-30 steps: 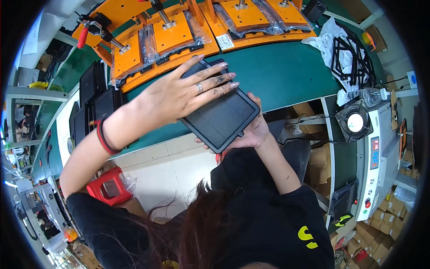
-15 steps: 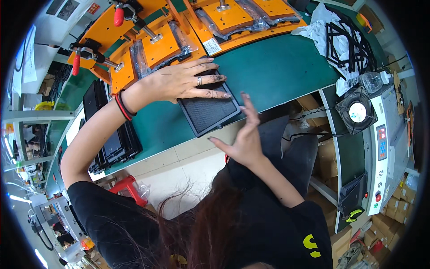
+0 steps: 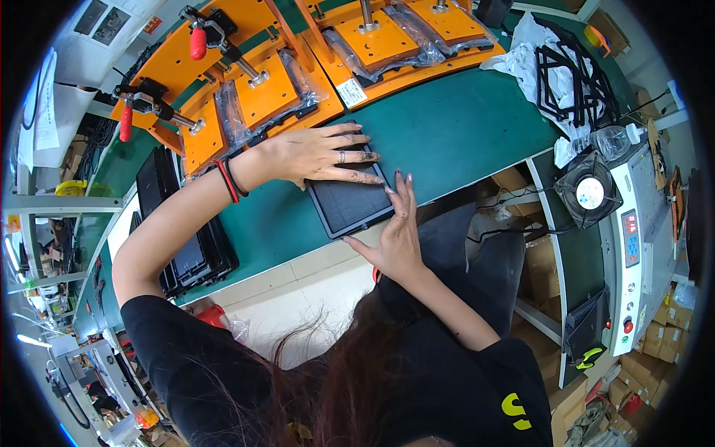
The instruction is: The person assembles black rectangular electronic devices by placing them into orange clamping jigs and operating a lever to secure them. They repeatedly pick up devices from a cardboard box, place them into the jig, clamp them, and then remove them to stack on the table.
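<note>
A black rectangular framed panel (image 3: 351,207) with a dark, finely textured face lies on the green tabletop, its near edge close to the table's front edge. My left hand (image 3: 328,155) lies over the far half of the panel, fingers spread flat and a ring on one of them. That hand hides the panel's far part. At the near right corner is my right hand (image 3: 396,242), open. Its stretched fingers rest along the panel's right side and its thumb is at the near edge.
Orange clamping fixtures (image 3: 261,86) with red-handled toggle clamps stand behind the panel. Stacked black parts (image 3: 197,253) lie left of it. Toward the far right are black frames (image 3: 570,78) on white wrapping, a clear bottle (image 3: 614,141), a fan (image 3: 590,191) and a white control box (image 3: 631,246).
The panel has shifted slightly nearer, and my left hand has moved nearer with it. My right hand has come in from beside the panel to touch its near right corner.
</note>
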`<state>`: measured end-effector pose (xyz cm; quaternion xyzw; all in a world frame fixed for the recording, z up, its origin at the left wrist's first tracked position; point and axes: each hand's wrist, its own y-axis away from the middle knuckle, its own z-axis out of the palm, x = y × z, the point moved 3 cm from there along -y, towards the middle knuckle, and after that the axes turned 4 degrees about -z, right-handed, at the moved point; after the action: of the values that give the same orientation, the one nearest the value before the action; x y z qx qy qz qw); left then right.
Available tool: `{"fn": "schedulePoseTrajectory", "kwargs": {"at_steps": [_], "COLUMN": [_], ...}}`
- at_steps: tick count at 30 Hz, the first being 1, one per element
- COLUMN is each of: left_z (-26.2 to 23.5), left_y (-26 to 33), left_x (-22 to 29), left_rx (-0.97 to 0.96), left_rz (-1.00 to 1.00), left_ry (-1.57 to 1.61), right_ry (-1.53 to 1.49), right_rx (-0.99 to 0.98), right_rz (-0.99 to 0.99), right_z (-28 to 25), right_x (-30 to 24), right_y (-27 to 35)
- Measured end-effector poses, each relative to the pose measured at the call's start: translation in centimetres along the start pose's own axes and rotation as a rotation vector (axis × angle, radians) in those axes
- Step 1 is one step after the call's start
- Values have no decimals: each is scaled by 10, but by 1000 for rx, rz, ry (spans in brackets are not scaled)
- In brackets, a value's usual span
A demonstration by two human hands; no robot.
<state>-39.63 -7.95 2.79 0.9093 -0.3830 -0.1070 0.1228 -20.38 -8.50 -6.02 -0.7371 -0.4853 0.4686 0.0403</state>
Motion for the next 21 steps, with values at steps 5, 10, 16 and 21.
{"fn": "schedulePoseTrajectory", "kwargs": {"at_steps": [5, 10, 16, 21], "left_z": [2, -1, -68, -88], "left_y": [1, 9, -11, -133], "left_x": [0, 4, 28, 111], "left_rx": [-77, -86, 192, 971], "left_rz": [-7, -44, -215, 36], "left_ry": [-25, 25, 303, 1391], "right_ry": [-7, -20, -259, -118], "right_rx": [-48, -94, 168, 658], "right_rz": [44, 48, -25, -460], "right_z": [-1, -2, -53, -157], "right_x": [2, 0, -3, -12], "right_y": [-3, -3, -3, -9]}}
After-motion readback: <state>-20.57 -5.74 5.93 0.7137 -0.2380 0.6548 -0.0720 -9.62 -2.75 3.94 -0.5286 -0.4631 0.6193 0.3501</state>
